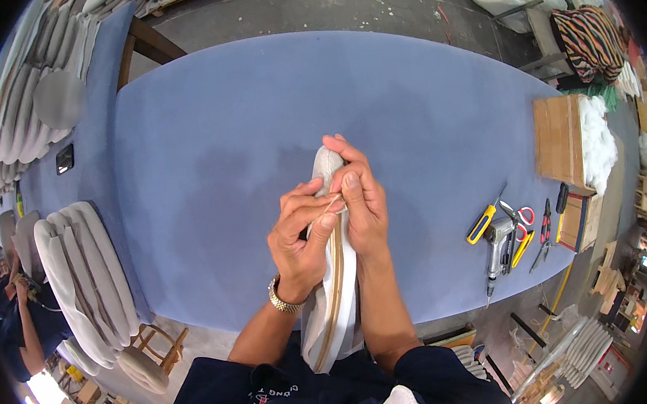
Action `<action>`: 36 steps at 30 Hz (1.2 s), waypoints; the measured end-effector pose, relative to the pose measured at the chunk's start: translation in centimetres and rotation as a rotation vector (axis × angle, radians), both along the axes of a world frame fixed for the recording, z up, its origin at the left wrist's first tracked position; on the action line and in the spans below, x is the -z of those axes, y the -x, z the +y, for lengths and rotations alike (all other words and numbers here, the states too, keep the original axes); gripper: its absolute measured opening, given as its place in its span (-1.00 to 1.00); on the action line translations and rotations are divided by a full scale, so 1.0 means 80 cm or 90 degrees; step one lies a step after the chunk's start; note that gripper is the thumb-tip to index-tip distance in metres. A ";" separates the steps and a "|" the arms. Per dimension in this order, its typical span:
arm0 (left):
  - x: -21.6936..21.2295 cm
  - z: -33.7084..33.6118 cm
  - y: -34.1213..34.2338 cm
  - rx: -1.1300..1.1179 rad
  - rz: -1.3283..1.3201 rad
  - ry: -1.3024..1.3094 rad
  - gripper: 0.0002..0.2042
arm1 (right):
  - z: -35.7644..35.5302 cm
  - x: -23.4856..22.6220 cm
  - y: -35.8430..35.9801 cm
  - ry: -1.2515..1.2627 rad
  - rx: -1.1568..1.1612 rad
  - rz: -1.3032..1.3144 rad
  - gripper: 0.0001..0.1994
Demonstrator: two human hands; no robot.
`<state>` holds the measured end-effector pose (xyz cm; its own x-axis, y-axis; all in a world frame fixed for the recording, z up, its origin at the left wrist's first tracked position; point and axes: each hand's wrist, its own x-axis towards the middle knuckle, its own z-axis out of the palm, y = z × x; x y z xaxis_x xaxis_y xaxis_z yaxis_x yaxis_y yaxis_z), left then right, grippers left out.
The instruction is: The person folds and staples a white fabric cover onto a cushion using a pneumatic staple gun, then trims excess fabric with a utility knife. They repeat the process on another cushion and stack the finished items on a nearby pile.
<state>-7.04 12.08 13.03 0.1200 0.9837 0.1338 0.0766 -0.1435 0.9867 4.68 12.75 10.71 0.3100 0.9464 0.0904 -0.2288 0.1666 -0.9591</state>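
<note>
A grey upholstered pad [320, 318] stands on edge in front of my chest, its narrow side turned up. Along that side runs a brown strip [335, 265] next to a white band [349, 271]. My right hand [361, 203] is closed around the pad's far end, its thumb pressing on the narrow side. My left hand [303, 230], with a gold watch on the wrist, pinches a thin pale cord [335, 202] at the pad's edge, close to the right thumb. The fingers partly hide the cord and where it joins the pad.
A large blue-covered table [214, 134] lies beneath my hands. At its right are a yellow-handled screwdriver [481, 224], a pneumatic tool [498, 246], red-handled scissors [524, 218], pliers [544, 235] and a cardboard box [557, 140] with white stuffing. Grey pads [89, 278] stand at left; a co-worker [28, 320] is beyond.
</note>
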 end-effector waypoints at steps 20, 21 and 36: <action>0.110 -0.631 0.442 0.090 0.930 0.890 -0.73 | -0.004 0.026 -0.014 -0.013 0.028 0.095 -0.67; 0.109 -0.669 0.424 0.086 0.822 0.991 -0.73 | -0.004 0.024 -0.010 -0.010 0.005 0.074 -0.66; 0.145 -0.618 0.385 -0.162 0.460 0.995 -0.67 | 0.006 0.043 -0.041 -0.028 -0.025 -0.009 -0.64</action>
<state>-37.81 -37.39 1.40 -0.4437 0.1251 -0.8874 0.3947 0.9163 -0.0681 7.93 13.27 7.24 0.2704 0.9531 0.1362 -0.2223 0.1994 -0.9544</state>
